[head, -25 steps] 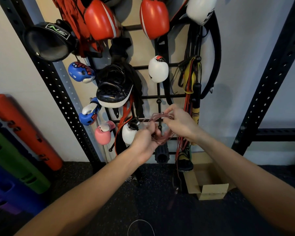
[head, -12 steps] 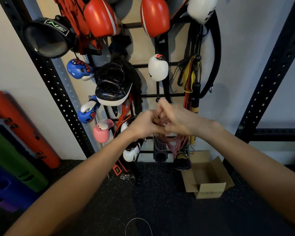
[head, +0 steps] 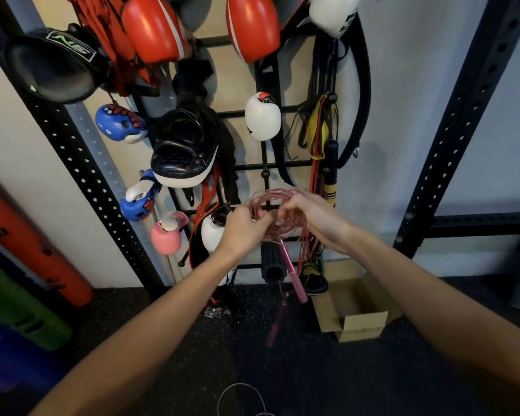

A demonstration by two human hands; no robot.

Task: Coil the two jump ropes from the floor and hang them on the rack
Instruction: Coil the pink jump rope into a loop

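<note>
A pink jump rope, wound into a loose coil, is held up against the black wall rack. My left hand pinches the coil's left side and my right hand grips its right side. Its two pink handles dangle below the hands, one lower and blurred. A second, pale thin rope lies looped on the dark floor at the bottom edge. Whether the coil rests on a rack peg is hidden by my fingers.
The rack carries red pads, boxing gloves, a black pad and bands. An open cardboard box sits on the floor to the right. Coloured foam rollers lean at left. Black perforated uprights stand on both sides.
My hands have spread apart from a tight clasp and dropped slightly. The pink coil now shows open between them, and its handles hang free below.
</note>
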